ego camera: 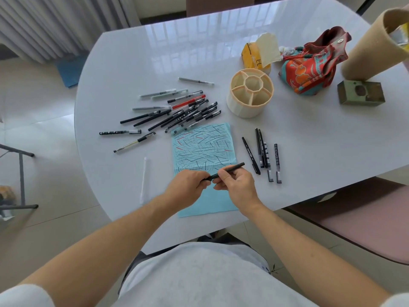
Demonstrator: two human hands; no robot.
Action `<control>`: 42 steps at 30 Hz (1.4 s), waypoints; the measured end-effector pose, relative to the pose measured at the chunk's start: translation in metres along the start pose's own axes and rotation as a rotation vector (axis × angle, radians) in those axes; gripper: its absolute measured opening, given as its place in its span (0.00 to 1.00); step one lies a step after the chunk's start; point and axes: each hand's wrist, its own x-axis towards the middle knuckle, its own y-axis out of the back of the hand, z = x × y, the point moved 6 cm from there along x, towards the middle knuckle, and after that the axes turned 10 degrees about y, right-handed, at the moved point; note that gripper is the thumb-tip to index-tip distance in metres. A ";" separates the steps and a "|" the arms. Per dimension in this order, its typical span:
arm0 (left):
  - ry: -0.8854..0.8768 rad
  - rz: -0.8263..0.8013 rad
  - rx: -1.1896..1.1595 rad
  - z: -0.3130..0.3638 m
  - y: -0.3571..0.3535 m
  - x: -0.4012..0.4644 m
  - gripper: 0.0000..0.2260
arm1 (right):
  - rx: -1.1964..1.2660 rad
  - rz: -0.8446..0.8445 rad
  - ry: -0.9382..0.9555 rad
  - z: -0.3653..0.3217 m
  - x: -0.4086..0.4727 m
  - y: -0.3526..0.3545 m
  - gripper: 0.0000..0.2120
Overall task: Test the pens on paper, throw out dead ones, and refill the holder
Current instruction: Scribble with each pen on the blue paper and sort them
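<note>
A black pen (232,169) lies across both my hands above the near part of a light blue paper (203,147) covered in black and red test strokes. My left hand (188,187) pinches the pen's left end, and my right hand (236,185) grips its middle. A loose pile of several pens (188,111), mostly black with one red, lies behind the paper to the left. Several black pens (261,154) lie in a row right of the paper. The cream compartmented pen holder (251,94) stands with nothing visible inside it, behind the paper.
A white pen or cap (144,180) lies left of the paper. At the back right stand a yellow tissue pack (252,56), a colourful cloth bag (314,63), a tan tube (371,41) and a small green box (360,93). A pink chair (365,222) sits at the right.
</note>
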 end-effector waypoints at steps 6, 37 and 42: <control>0.063 -0.004 -0.098 -0.001 0.000 0.008 0.07 | -0.085 -0.039 -0.053 -0.002 0.027 0.001 0.06; 0.043 -0.107 0.093 -0.105 0.001 -0.009 0.18 | -1.560 -0.400 0.431 -0.048 0.209 -0.086 0.16; 0.052 -0.127 0.092 -0.107 -0.001 -0.010 0.17 | -1.653 -0.531 0.494 -0.043 0.204 -0.088 0.13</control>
